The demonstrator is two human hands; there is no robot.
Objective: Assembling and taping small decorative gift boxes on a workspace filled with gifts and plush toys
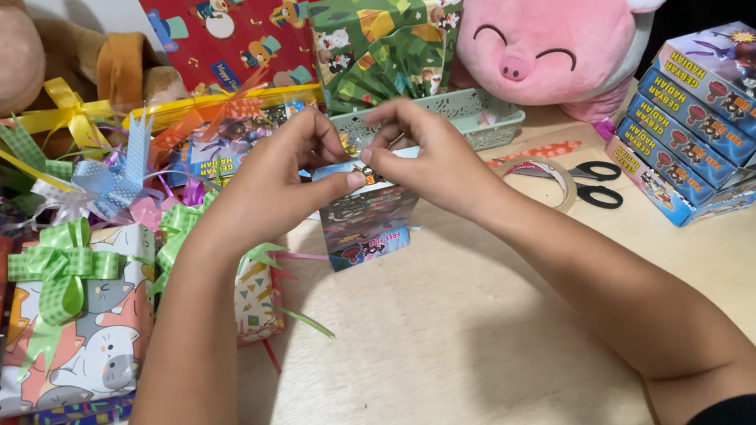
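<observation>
Together, left hand and right hand pinch the small box.

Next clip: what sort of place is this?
Likely a gift-wrapping table at a home or small shop. Wrapped gifts with ribbon bows crowd the left, a stack of boxes waits on the right, and scissors lie by the hands holding a small box.

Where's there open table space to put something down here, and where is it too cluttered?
The bare wooden table between the forearms, below the small box that the left hand and right hand hold, is free. So is the patch below the scissors. Wrapped gifts crowd the left; stacked boxes the right.
</observation>
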